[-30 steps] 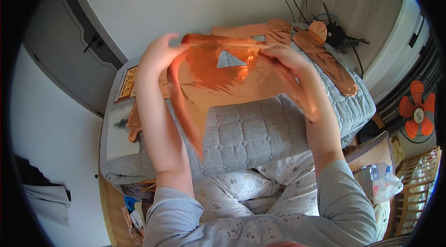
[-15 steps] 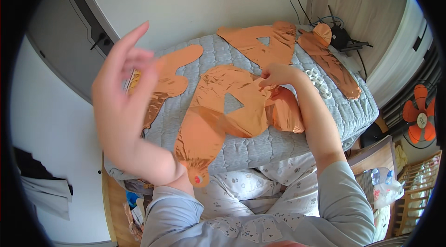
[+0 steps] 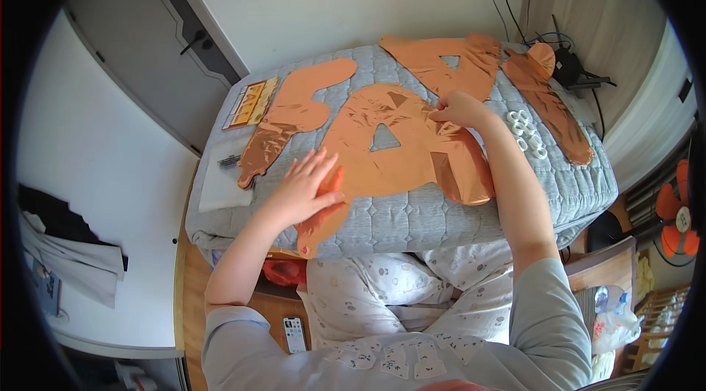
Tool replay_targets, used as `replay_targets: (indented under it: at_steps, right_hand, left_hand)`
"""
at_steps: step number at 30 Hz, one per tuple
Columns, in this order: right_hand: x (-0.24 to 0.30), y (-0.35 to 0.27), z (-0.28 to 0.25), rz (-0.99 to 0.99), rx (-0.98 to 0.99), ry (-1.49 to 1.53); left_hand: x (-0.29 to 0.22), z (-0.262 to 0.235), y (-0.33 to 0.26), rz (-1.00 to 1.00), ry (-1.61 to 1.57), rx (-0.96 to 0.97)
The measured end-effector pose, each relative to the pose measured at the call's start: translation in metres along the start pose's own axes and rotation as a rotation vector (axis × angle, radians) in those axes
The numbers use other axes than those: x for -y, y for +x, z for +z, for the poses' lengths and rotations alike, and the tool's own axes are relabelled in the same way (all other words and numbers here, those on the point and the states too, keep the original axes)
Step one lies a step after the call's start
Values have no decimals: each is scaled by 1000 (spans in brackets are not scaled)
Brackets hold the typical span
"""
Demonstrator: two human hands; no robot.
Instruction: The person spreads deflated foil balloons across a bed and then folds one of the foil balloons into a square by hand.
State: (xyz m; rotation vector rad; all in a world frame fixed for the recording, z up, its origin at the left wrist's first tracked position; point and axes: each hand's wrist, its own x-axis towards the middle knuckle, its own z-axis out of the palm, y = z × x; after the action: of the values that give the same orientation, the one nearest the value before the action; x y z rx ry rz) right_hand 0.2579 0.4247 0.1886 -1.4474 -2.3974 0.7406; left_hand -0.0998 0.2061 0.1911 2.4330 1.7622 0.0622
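Observation:
A flat copper-coloured foil balloon [image 3: 401,170], letter-shaped with a triangular hole, lies across the front of the bed. My left hand [image 3: 305,189] rests on its lower left part, fingers spread and stretched out. At the balloon's far right edge, my right hand [image 3: 460,110] pinches the foil, its fingers closed; their tips are partly hidden. Below that hand, the balloon's right part is folded and creased, close to my forearm. Near my left wrist, the narrow end of the balloon, with a small red spot, reaches the mattress edge.
More flat foil balloons lie around: one at the left [image 3: 294,111], one at the back [image 3: 471,75], one long one at the right [image 3: 562,108]. Several white rings [image 3: 523,130] sit right of my forearm. A black router [image 3: 573,67] with cables is at the far right corner.
My left hand has come down from the air onto the balloon's lower left part. The balloon lies flatter and more spread there. My right hand keeps its pinch at the far edge.

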Motion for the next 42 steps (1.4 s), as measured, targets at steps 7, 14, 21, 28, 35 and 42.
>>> replay_targets:
  at_steps: [7, 14, 21, 28, 35, 42]
  right_hand:
    - [18, -20, -12, 11, 66, 97]
    - [7, -29, -31, 105, 359, -20]
    - [-2, -22, -25, 93, 289, -62]
    - [8, -28, -30, 95, 181, -21]
    - [18, -11, -8, -52, -525, 22]
    - [149, 5, 44, -319, -296, -158]
  left_hand:
    - [28, 5, -20, -80, 55, -77]
    - [44, 14, -15, 15, 49, -143]
    - [50, 8, -17, -24, 36, -222]
    - [140, 14, -69, -468, 34, -934]
    - [210, 40, -94, -702, -73, -1135]
    - [183, 29, -89, -699, -276, -1067]
